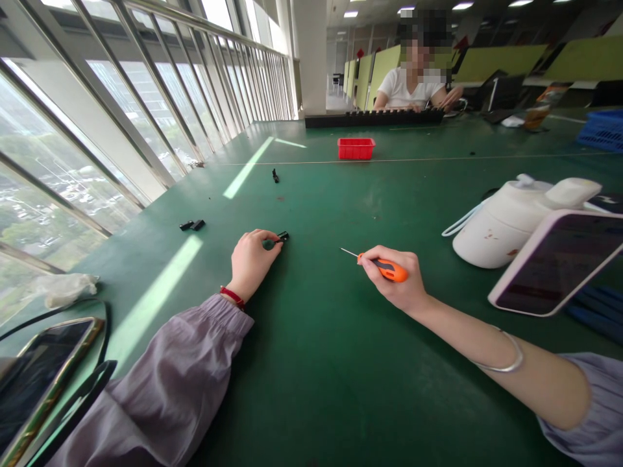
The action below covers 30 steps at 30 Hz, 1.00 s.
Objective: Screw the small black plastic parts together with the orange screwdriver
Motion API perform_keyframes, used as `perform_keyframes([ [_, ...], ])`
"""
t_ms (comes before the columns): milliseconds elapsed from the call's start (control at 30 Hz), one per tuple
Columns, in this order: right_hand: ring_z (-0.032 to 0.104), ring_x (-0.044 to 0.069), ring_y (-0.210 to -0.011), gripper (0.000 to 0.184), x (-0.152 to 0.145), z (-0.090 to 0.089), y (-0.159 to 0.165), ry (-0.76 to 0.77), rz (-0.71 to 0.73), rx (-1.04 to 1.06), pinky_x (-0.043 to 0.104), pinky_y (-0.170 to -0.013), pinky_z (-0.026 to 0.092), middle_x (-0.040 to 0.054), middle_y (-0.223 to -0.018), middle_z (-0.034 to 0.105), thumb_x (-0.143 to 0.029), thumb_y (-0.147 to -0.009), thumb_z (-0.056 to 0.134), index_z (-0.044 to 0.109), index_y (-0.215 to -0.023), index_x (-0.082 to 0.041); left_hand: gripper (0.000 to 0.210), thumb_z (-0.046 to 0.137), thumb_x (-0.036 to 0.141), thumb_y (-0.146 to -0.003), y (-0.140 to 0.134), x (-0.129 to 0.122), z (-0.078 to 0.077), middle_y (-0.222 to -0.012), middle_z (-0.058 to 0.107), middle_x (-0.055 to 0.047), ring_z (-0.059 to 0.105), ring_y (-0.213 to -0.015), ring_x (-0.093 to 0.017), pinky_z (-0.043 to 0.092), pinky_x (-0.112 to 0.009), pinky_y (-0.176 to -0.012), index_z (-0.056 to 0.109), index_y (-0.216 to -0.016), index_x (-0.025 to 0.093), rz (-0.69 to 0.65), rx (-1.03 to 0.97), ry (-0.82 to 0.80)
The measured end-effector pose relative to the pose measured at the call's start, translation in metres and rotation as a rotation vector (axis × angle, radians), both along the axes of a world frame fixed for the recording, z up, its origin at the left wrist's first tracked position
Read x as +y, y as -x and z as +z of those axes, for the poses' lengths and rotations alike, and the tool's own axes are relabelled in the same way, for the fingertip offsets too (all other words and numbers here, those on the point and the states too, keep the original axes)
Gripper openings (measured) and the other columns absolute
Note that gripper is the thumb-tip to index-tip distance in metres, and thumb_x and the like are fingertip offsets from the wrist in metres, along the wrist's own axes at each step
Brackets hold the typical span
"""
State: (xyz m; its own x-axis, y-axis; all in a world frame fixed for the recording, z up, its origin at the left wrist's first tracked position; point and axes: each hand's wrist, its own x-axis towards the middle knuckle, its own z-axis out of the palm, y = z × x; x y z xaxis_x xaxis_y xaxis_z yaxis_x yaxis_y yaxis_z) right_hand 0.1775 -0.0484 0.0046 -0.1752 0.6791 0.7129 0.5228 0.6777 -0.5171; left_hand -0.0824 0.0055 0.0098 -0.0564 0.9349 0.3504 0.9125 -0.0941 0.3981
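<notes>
Pinched black piece [284,236] too small to identify, blue basket [601,132] cropped

Around the desk's [311,389] middle, the left hand [253,258] was at nine o'clock, holding a part [284,237]; the right hand [409,288], three o'clock, a screwdriver [395,272]. A tray [356,150] stood at one, a loose piece [275,176] lay at eleven, a phone [41,371] at eight. Farther toward three, a bottle [494,227] stood behind a propped device [557,269].

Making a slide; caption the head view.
Left hand pinching a small black part, right hand holding an orange screwdriver over a green table.
</notes>
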Motion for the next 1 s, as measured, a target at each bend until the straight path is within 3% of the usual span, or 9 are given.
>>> perform_keyframes([
  [333, 0.057, 0.011, -0.049, 0.018, 0.000, -0.002, 0.000, 0.017, 0.009, -0.016, 0.025, -0.050, 0.041, -0.0005, -0.061, 0.066, -0.028, -0.083, 0.054, 0.058, -0.066, -0.021, 0.029, 0.058, 0.040, -0.076, 0.061, 0.003, 0.008, -0.098, 0.068, -0.004, 0.060, -0.085, -0.021, 0.041, -0.027, -0.064, 0.071, -0.092, 0.020, 0.255, 0.049, 0.071],
  [533, 0.058, 0.012, -0.050, 0.018, 0.000, -0.002, 0.000, 0.025, -0.001, -0.025, 0.025, -0.051, 0.042, -0.0008, -0.061, 0.066, -0.028, -0.082, 0.054, 0.058, -0.066, -0.021, 0.030, 0.062, 0.041, -0.073, 0.093, 0.002, 0.011, -0.094, 0.069, 0.000, 0.058, -0.087, -0.020, 0.042, -0.027, -0.070, 0.071, -0.096, 0.024, 0.444, 0.009, 0.085],
  [633, 0.058, 0.011, -0.049, 0.018, 0.000, -0.002, 0.000, 0.027, 0.003, -0.029, 0.024, -0.051, 0.042, -0.0011, -0.061, 0.066, -0.028, -0.082, 0.053, 0.058, -0.066, -0.021, 0.027, 0.063, 0.036, -0.074, 0.102, 0.006, 0.010, -0.094, 0.068, 0.000, 0.058, -0.087, -0.016, 0.045, -0.025, -0.078, 0.070, -0.094, 0.020, 0.366, -0.063, -0.018],
  [733, 0.058, 0.012, -0.050, 0.018, 0.000, -0.002, 0.001, 0.030, 0.013, -0.037, 0.025, -0.052, 0.043, -0.0010, -0.061, 0.066, -0.027, -0.083, 0.053, 0.057, -0.067, -0.021, 0.023, 0.061, 0.033, -0.078, 0.104, 0.013, 0.011, -0.100, 0.066, 0.000, 0.057, -0.091, -0.012, 0.046, -0.022, -0.085, 0.068, -0.093, 0.017, 0.180, -0.097, -0.095],
  [867, 0.058, 0.011, -0.050, 0.017, 0.000, -0.002, 0.002, 0.019, 0.044, -0.035, 0.024, -0.051, 0.042, -0.0009, -0.060, 0.065, -0.026, -0.083, 0.054, 0.056, -0.067, -0.021, 0.022, 0.061, 0.031, -0.080, 0.104, 0.025, 0.012, -0.101, 0.068, 0.002, 0.057, -0.094, -0.010, 0.046, -0.021, -0.089, 0.066, -0.094, 0.016, 0.016, -0.200, 0.036],
  [1000, 0.058, 0.011, -0.050, 0.016, 0.001, -0.001, 0.002, 0.026, 0.046, -0.035, 0.024, -0.051, 0.043, -0.0011, -0.060, 0.065, -0.026, -0.083, 0.054, 0.056, -0.068, -0.021, 0.021, 0.063, 0.030, -0.080, 0.108, 0.030, 0.010, -0.098, 0.069, 0.002, 0.059, -0.091, -0.009, 0.047, -0.022, -0.087, 0.066, -0.095, 0.016, 0.007, -0.248, 0.076],
])
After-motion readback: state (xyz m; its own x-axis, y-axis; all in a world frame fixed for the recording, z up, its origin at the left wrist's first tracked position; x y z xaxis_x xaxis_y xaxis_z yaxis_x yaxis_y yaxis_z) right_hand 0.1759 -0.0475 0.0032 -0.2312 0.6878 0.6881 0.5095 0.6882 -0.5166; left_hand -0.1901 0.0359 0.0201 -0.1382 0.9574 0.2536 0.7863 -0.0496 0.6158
